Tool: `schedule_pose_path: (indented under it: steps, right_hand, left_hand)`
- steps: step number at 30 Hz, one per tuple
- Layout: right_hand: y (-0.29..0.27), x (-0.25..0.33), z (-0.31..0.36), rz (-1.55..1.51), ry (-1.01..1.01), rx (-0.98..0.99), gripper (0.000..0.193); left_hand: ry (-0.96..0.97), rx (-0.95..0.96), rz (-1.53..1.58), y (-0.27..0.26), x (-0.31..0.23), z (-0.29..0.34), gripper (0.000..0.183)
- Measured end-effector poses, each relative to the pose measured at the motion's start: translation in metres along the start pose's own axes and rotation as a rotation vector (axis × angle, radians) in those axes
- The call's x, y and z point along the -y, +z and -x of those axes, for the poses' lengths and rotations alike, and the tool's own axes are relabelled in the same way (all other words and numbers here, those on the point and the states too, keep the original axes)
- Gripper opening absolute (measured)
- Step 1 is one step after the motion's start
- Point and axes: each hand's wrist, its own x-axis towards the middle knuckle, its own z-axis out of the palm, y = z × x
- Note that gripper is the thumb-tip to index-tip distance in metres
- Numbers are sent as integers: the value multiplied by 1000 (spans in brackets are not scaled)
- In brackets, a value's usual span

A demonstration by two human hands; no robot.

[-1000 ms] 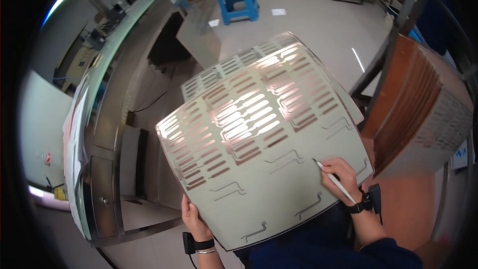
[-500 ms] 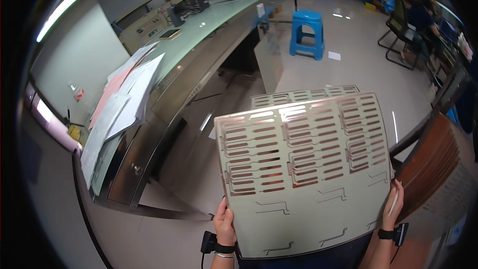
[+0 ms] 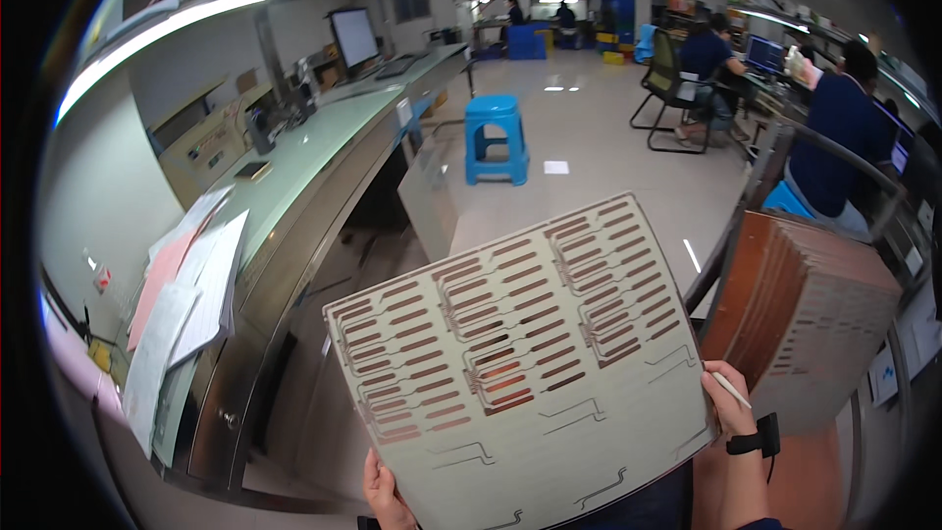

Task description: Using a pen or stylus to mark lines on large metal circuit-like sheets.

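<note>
A large, pale circuit board panel (image 3: 549,373) with copper-brown traces is held up before me, tilted so that its right side is higher. My left hand (image 3: 386,496) grips its lower left edge, the fingers partly hidden behind it. On the right edge, my right hand (image 3: 728,410) is closed around the panel. A thin white pen-like stick (image 3: 732,392) is also tucked in that hand, its tip pointing down to the right. Each wrist wears a black strap device, the left one barely in view.
A rack (image 3: 775,152) of stacked copper-coloured panels (image 3: 844,304) stands close on my right. Along the left runs a glass-topped workbench (image 3: 324,152) with loose papers (image 3: 208,275). Ahead are a blue plastic stool (image 3: 496,137) and an office chair (image 3: 677,88). People sit at desks on the far right.
My view has risen and turned right, bringing the rack and seated people further in. The panel has tilted, its right side going up. A second panel edge behind it no longer shows.
</note>
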Motion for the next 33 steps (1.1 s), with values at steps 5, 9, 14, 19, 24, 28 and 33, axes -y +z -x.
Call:
schedule_pose_path:
  steps: [5,9,14,19,24,28,33]
  right_hand:
    - [-50,32,38,-285,-126,87,30]
    - [-87,35,80,-713,-364,17,36]
    - [-119,22,131,-807,-411,-259,36]
    - [-152,5,192,-771,-427,-566,36]
    - [-183,-13,247,-726,-413,-878,37]
    - [-204,-29,284,-695,-394,-1100,37]
    - [-224,-54,307,-657,-344,-1319,38]
  left_hand:
    - [-159,282,175,36,-15,-19,47]
    - [-330,420,473,111,0,-6,53]
    - [-441,590,498,201,18,34,57]
    - [-752,839,510,257,22,87,59]
    - [-877,1054,311,298,5,143,49]
    - [-1037,1184,292,324,-16,166,71]
    - [-1199,1272,466,355,13,203,54]
